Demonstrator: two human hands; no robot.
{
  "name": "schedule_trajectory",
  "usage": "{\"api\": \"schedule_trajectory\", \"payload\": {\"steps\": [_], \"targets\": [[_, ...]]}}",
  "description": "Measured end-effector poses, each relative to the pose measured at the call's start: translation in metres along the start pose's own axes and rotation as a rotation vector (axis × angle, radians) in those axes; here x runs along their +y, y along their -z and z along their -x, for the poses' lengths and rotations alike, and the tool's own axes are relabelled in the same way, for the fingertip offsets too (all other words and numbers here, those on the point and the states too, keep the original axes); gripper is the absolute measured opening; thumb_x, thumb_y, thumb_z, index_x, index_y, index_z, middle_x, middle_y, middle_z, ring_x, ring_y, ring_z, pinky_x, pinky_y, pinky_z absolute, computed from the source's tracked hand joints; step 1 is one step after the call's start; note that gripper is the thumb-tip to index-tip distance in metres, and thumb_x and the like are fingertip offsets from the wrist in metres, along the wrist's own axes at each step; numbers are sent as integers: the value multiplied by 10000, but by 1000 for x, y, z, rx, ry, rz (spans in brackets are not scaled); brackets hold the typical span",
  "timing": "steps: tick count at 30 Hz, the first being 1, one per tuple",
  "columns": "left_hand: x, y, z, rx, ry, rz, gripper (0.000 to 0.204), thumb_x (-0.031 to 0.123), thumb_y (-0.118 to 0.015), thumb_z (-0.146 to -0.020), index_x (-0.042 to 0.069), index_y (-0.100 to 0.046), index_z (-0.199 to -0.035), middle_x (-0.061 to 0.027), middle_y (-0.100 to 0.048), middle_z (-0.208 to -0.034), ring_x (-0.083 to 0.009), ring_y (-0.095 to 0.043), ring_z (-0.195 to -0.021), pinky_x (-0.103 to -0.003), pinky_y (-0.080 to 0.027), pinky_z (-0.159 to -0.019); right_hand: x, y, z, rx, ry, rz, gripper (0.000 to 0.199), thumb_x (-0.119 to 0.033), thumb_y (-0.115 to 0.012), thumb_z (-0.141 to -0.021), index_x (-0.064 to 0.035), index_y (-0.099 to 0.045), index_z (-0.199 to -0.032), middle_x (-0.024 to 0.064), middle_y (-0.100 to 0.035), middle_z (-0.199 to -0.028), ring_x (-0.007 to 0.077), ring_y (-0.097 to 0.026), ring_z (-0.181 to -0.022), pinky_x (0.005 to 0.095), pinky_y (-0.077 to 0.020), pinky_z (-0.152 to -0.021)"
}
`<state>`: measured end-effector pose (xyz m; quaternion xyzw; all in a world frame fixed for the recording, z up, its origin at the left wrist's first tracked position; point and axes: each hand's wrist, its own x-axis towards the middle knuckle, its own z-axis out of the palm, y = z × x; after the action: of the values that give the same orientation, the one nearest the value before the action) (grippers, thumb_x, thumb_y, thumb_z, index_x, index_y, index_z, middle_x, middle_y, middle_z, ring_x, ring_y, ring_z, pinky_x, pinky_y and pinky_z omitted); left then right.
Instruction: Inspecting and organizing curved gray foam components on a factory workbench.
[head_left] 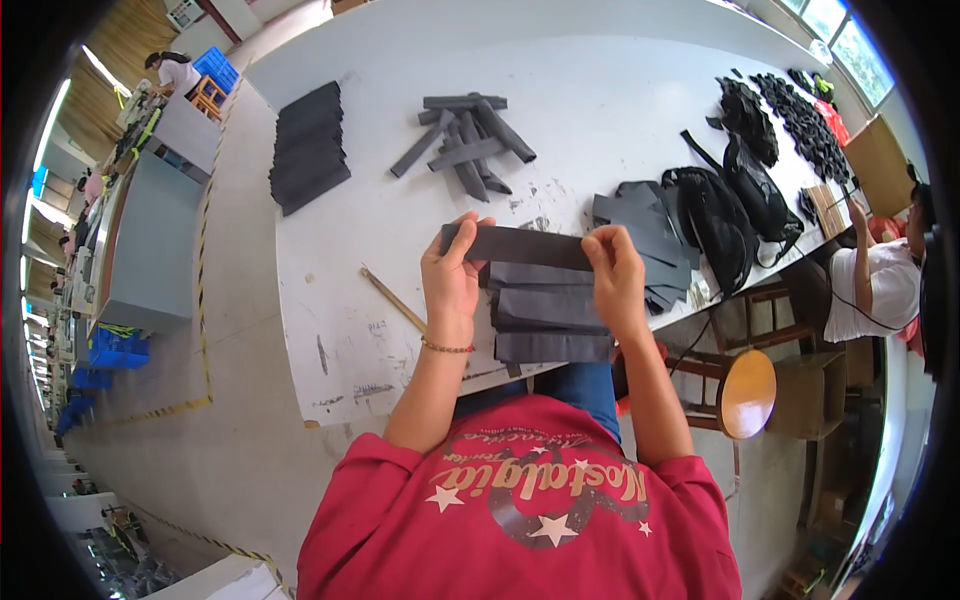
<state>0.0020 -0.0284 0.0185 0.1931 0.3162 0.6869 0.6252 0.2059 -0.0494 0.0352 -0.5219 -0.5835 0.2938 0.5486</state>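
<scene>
A dark fabric strip (530, 247) is stretched level between my two hands above the table. My left hand (452, 270) pinches its left end between thumb and fingers, and my right hand (617, 275) grips the right end the same way. Beneath the strip, nearer to me, lie several folded dark grey pieces (550, 309) in overlapping rows, partly hidden by the strip and my right hand. Just left of my left wrist a thin wooden stick (393, 300) rests on the table, its lower end covered by my arm.
The white table (330, 260) carries a neat dark stack (308, 150), a loose pile of rolled strips (465, 150), flat grey pieces (645, 235) and black bags (715, 230). Another person (880, 270) sits at the right. A round-topped stool (747, 393) stands near the table's right side.
</scene>
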Motion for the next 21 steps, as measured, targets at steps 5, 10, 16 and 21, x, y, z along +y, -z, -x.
{"api": "schedule_trajectory", "payload": {"steps": [5, 10, 16, 21], "targets": [[-18, 20, -6, 61, -63, -406, 208, 57, -680, -866, -32, -637, -1049, -114, -690, -919, -161, -679, -836, -244, -535, -693, 37, 25, 1, -125, -295, 158, 130, -112, -598, -941, 10, -554, -932, 10, -538, -733, 85, -463, -662, 250, -414, -613], [-30, 38, -52, 166, -141, -518, 177, 58, -673, -864, -17, -633, -1018, -85, -684, -880, -118, -637, -753, -232, -504, -636, 82, 38, 9, -191, -237, 326, 175, -134, -649, -887, 10, -571, -949, 92, -583, -782, 182, -547, -660, 329, -465, -643], [-25, 39, -163, 121, -657, -1108, 87, 51, -672, -834, 21, -665, -915, -70, -664, -824, -188, -613, -715, -309, -499, -664, 82, 69, -5, -75, -18, 711, 192, -145, -658, -857, -24, -594, -991, 141, -601, -947, 345, -589, -871, 424, -477, -742], [-31, 32, -238, -35, -976, -1688, 156, 216, -707, -816, 84, -689, -897, -82, -598, -845, -302, -576, -861, -399, -478, -787, 108, 96, -31, -120, 159, 914, 175, -77, -650, -822, -51, -605, -989, 114, -599, -946, 314, -559, -949, 412, -441, -798]]}}
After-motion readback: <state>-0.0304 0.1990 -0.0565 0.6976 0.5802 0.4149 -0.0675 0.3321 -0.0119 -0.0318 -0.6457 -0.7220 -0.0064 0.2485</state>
